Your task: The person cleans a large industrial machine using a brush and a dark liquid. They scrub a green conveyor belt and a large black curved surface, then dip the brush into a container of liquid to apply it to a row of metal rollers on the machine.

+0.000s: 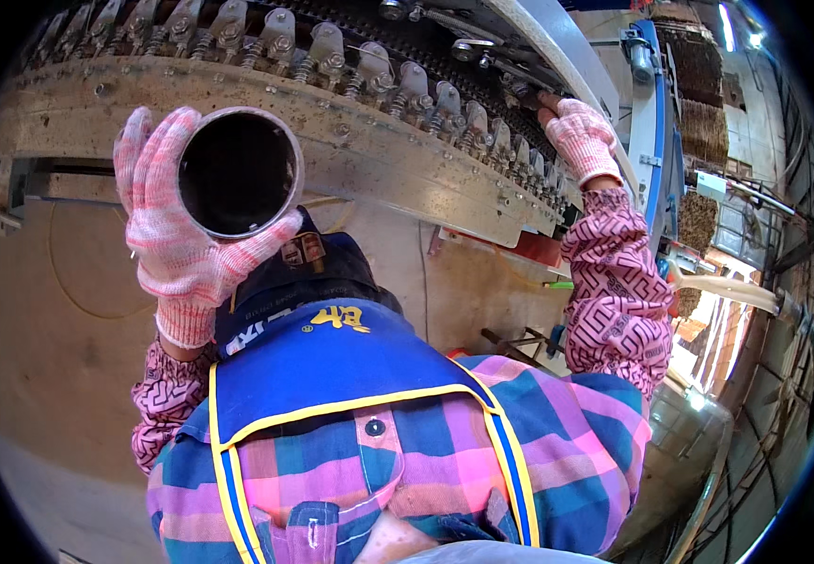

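My left hand (177,207), in a pink and white knit glove, is wrapped round an open metal can (299,174) with a round rim. The can's mouth faces up toward me; its inside is dark, and what it may contain cannot be made out. My right hand (581,139), gloved alike with bare fingertips showing, reaches across to the dark chain (510,103) on the machine. Its fingers are bunched together there, and anything between them is too small to make out. Below the chain runs a row of metal brackets with springs (374,70).
A long, dirt-specked metal beam (369,132) borders the machine on my side. A curved pale guard (576,47) arches beside my right hand. To the right stand a blue frame (649,122) and stacked brown sheets (703,132). A yellowish hose (64,273) lies on the floor.
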{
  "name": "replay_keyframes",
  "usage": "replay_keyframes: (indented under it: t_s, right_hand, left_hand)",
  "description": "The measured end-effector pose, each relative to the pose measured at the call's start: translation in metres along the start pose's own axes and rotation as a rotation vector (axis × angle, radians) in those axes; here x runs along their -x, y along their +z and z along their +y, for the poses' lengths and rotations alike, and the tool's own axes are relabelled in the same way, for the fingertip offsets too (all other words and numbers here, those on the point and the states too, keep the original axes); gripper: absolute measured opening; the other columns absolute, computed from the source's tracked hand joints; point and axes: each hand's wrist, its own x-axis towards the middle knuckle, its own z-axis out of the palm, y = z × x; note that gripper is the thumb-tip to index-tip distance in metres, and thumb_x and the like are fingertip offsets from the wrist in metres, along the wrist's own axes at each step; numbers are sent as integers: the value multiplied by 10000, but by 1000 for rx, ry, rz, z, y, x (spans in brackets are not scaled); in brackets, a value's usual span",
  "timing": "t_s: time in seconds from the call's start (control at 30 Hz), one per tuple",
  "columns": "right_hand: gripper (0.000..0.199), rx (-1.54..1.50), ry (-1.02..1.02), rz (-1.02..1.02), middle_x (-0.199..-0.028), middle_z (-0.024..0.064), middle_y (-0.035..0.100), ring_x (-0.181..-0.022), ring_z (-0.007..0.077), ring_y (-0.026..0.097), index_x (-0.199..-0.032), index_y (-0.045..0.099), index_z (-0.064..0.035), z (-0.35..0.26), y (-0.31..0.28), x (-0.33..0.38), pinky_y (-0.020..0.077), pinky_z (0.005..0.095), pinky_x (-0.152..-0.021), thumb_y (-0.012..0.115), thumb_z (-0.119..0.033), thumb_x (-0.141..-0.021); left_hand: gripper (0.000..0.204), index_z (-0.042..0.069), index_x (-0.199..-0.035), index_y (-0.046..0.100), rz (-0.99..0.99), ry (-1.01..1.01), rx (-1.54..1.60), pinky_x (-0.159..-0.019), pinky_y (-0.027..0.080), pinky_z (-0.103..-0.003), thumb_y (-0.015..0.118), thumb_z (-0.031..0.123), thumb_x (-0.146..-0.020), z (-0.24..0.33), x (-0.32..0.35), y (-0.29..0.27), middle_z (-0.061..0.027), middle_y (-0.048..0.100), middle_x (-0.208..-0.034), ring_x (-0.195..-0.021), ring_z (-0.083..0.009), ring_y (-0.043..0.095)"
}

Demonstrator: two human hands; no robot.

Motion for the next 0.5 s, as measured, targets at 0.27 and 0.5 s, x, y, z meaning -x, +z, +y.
replay_keyframes:
  t_s: [0.27, 0.5]
  right_hand:
    - [438, -4, -18, -27, -1212, 133, 693, -1091, 344, 673, -1278, 672, -250, -18, -9, -15, 536, 463, -927, 489, -514, -979]
    - [389, -192, 78, -119, -1231, 157, 676, -1142, 375, 645, -1293, 666, -282, -39, 22, 12, 526, 446, -959, 562, -439, -952]
  left_hand:
    - [1010, 33, -1377, 530, 24, -37, -40, -1169, 327, -522, 961, 422, -550, -5, 10, -5, -137, 573, -1365, -1405, -410, 375]
    - [1006, 44, -1379, 527, 51, -20, -26, -1155, 355, -505, 960, 425, -555, -9, 9, 2, -137, 575, -1357, -1391, -397, 399]
